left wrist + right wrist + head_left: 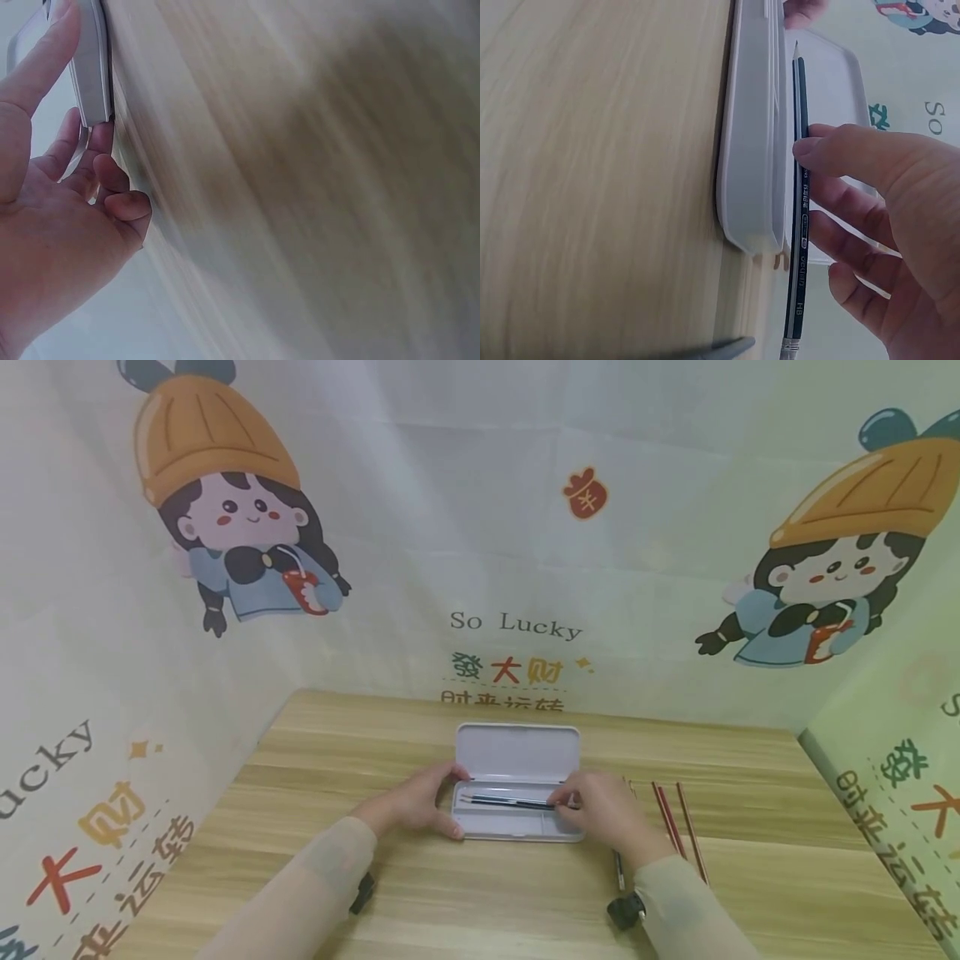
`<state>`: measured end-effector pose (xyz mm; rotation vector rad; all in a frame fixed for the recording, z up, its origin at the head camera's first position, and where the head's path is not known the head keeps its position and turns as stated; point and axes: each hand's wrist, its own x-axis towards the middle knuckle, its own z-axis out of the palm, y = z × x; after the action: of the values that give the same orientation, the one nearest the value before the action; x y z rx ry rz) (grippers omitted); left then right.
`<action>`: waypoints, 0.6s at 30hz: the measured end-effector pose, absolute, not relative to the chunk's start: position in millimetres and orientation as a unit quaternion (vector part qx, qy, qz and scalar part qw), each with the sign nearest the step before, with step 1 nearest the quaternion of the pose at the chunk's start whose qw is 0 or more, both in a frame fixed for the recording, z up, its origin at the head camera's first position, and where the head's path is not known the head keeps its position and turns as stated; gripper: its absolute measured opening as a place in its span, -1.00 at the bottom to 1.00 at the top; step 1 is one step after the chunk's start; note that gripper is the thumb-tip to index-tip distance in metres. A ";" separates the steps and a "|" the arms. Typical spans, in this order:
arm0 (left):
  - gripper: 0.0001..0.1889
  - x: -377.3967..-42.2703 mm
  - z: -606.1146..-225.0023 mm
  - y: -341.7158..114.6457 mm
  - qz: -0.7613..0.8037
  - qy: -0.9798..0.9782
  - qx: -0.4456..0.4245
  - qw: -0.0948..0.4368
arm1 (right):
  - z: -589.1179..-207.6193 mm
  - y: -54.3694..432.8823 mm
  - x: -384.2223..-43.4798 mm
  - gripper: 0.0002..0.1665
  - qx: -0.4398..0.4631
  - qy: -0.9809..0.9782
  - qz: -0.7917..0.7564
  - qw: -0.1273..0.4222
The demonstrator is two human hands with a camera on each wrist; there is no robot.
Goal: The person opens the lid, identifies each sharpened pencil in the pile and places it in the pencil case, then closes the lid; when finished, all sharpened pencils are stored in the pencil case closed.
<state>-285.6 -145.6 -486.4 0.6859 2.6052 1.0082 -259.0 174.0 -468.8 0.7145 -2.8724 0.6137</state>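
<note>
A white pencil case (498,837) lies on the table, its lid (517,750) raised at the back. At its left end, my left hand (420,802) holds the case with the thumb at the front corner and the fingers round the end and back. My right hand (600,806) pinches a dark striped HB pencil (801,217) between thumb and fingertips over the right part of the case. The pencil's sharpened tip points left. In the head view, two pale tips show at the left end of the dark pencils (498,801) over the back compartment.
To the right lie red pencils (667,818) and a dark pencil (619,870), partly hidden by the right forearm. A small divider stands inside the case's front section. Printed cloth (390,527) hangs round the back and sides of the wooden table (450,910).
</note>
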 end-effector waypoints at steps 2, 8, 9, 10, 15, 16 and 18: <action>-0.13 -284.9 -486.2 -146.3 0.350 0.897 0.234 0.133 | -470.3 171.1 -260.9 -0.87 0.248 -0.946 0.199 0.068; -0.13 -285.7 -485.0 -146.5 0.349 0.898 0.230 0.133 | -470.1 162.4 -267.0 -0.87 0.253 -0.945 0.196 0.063; -0.13 -285.9 -485.1 -146.5 0.349 0.899 0.229 0.133 | -469.3 160.5 -267.9 -0.87 0.252 -0.946 0.197 0.058; -0.13 -286.0 -485.2 -146.5 0.347 0.900 0.229 0.133 | -468.6 158.7 -268.7 -0.88 0.255 -0.945 0.196 0.055; -0.13 -286.0 -485.1 -146.3 0.347 0.900 0.230 0.132 | -466.2 148.9 -272.9 -0.90 0.276 -0.942 0.184 0.051; -0.13 -285.8 -485.0 -146.1 0.347 0.899 0.231 0.132 | -466.2 146.9 -273.6 -0.90 0.276 -0.943 0.181 0.050; -0.13 -285.6 -485.2 -145.7 0.349 0.897 0.235 0.133 | -466.8 143.1 -274.9 -0.90 0.270 -0.945 0.178 0.042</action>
<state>-285.6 -145.7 -485.2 0.6825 2.6021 1.0110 -274.9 143.1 -466.8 0.8278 -2.8924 0.5462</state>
